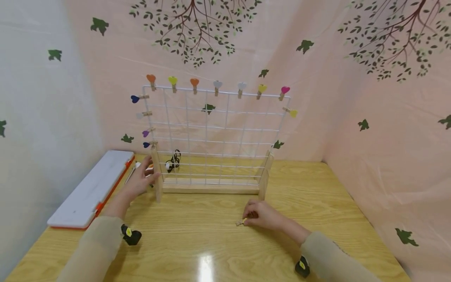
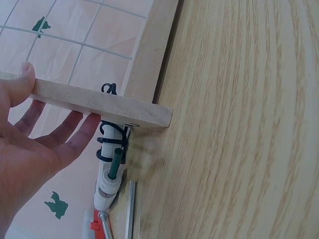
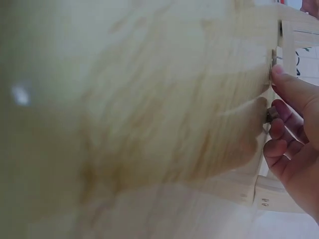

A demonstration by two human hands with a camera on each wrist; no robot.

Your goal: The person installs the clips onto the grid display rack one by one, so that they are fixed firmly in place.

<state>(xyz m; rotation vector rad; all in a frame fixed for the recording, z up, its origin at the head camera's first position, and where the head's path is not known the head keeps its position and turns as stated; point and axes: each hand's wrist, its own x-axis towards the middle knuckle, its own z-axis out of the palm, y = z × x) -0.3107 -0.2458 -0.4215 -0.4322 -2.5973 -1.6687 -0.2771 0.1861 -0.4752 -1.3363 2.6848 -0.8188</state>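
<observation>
A white wire grid (image 1: pixel 215 129) stands upright in a wooden stand (image 1: pixel 211 188). Heart-topped clothespins line its top edge and left side, and one yellow-heart clothespin (image 1: pixel 292 112) is on the right side. My left hand (image 1: pixel 141 178) holds the stand's left wooden upright (image 2: pixel 99 99), thumb on one face and fingertips on the other. Low over the table in front of the stand, my right hand (image 1: pixel 262 214) pinches a small wooden clothespin (image 1: pixel 239 223) with a bit of yellow showing. In the right wrist view, a small greyish piece (image 3: pixel 271 114) shows among the curled fingers.
On the table's left lies a white case with an orange edge (image 1: pixel 91 188). Behind the stand's left post are a coiled black cord (image 1: pixel 174 160) and a white tool (image 2: pixel 107 184) with a metal rod (image 2: pixel 130 209). Leaf-printed cloth (image 1: pixel 225 47) hangs behind the table.
</observation>
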